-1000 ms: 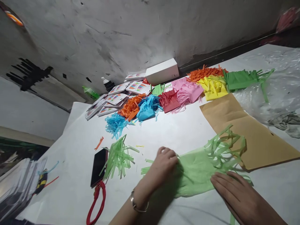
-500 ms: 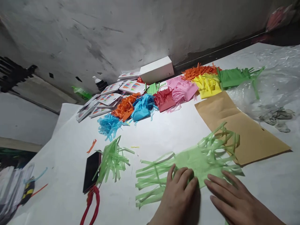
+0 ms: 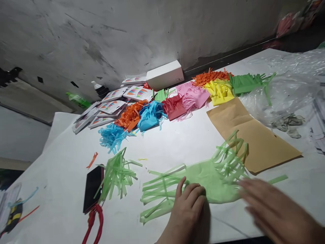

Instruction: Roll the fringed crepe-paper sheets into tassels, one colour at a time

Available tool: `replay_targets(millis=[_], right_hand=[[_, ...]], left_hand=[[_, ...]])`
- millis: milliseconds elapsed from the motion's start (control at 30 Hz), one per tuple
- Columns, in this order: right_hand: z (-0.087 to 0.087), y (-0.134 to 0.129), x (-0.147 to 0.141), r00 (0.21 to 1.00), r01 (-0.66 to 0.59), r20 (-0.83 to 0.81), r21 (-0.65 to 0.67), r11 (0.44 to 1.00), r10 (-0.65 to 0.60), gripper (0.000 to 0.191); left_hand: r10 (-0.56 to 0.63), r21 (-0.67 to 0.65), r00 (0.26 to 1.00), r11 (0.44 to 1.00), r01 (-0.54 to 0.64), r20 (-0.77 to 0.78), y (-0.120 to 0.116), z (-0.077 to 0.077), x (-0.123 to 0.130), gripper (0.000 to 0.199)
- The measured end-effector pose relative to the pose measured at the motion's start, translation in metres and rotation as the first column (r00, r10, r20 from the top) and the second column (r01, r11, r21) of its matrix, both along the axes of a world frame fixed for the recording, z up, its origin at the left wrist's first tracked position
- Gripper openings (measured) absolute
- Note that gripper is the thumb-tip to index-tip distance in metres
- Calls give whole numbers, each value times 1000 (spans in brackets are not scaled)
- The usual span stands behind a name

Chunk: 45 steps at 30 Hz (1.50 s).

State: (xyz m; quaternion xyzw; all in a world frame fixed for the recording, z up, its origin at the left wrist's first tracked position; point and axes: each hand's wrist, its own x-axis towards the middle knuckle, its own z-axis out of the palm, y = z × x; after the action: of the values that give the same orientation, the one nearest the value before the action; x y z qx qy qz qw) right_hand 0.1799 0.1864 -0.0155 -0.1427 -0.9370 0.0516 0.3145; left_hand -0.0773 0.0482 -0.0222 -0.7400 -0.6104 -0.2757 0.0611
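Note:
A light green sheet of fringed tissue paper (image 3: 201,171) lies flat before me, cut into strips at its left and right ends. My left hand (image 3: 188,205) rests on its lower middle part, fingers slightly apart and laid down on the paper. Over the right-hand strips hovers or brushes my right hand (image 3: 275,205), blurred, with its fingers stretched out; whether it touches the paper I cannot tell. A single loose green strip (image 3: 278,179) sticks out beyond that hand. Left of the sheet lies a bunched green tassel (image 3: 118,174), partly over a dark phone (image 3: 92,188) with a red strap (image 3: 100,220).
Fringed bundles in blue (image 3: 152,115), orange (image 3: 130,117), red (image 3: 175,108), pink (image 3: 195,98) and yellow (image 3: 219,93) line the back. Behind them are printed packets (image 3: 111,106) and a white box (image 3: 165,75). A brown envelope (image 3: 254,139) and clear plastic (image 3: 286,91) lie right.
My right hand has moved right across the strips, which now lie bunched further inward. My left hand stays on the paper. The whole view has shifted slightly.

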Motion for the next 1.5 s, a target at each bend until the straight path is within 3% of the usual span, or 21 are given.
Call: replay_targets(millis=[33,133,233,333,400,500,567,667,833,933,1067,1133,1267,1367,1433,1500], right_hand=[[1,-8,-20,996,-87,23,61,994,86,34],[-1,-21,-58,984,-171,-35,89,981,174,33],[-4,-20,-58,966,-255,-41,25,967,255,37],[-4,-15,-44,954,-297,-35,7,955,297,33],[-3,-13,-41,962,-274,-20,-30,961,274,25],[0,-14,-52,983,-181,-18,-157,971,180,22],[-1,-15,-67,995,-96,-28,-192,977,92,23],[-7,-13,-89,999,50,22,-139,989,-48,26],[-11,-7,-98,987,154,69,-81,985,-148,23],[-8,-8,-89,982,189,-13,-28,982,-189,17],[-12,-17,-76,990,-112,-96,-93,989,103,31],[-17,-20,-75,979,-195,-68,-62,979,191,38],[-21,-23,-78,980,-183,-83,-11,983,182,39],[-18,-26,-79,979,-166,-128,-70,984,156,33],[-16,-29,-78,981,-163,-125,-120,979,147,27],[-18,-33,-76,983,-159,-112,-155,975,143,24]], left_hand=[[5,-8,1000,1000,-5,23,-1,1,2,29],[-29,-1,996,1000,29,81,-7,4,8,29],[-89,30,994,996,88,66,-18,-1,13,30],[-31,65,995,998,25,90,-29,-12,14,33],[36,45,983,998,-45,180,-34,-17,14,32],[180,-149,941,979,-142,286,-36,-13,13,22],[311,-272,918,931,-243,247,-31,-6,12,18],[473,-328,873,849,-414,122,-19,1,11,20],[519,-380,854,799,-465,45,-7,0,10,19],[527,-392,850,783,-483,3,-6,-1,9,19],[498,-351,867,811,-468,-3,-5,-1,5,18],[493,-326,870,826,-459,24,-6,0,3,18],[522,-107,850,851,-514,71,-11,9,5,16],[368,66,926,925,-373,84,-14,12,14,17],[253,72,966,964,-257,61,-14,11,20,15],[208,29,977,977,-210,40,-13,8,23,27]])
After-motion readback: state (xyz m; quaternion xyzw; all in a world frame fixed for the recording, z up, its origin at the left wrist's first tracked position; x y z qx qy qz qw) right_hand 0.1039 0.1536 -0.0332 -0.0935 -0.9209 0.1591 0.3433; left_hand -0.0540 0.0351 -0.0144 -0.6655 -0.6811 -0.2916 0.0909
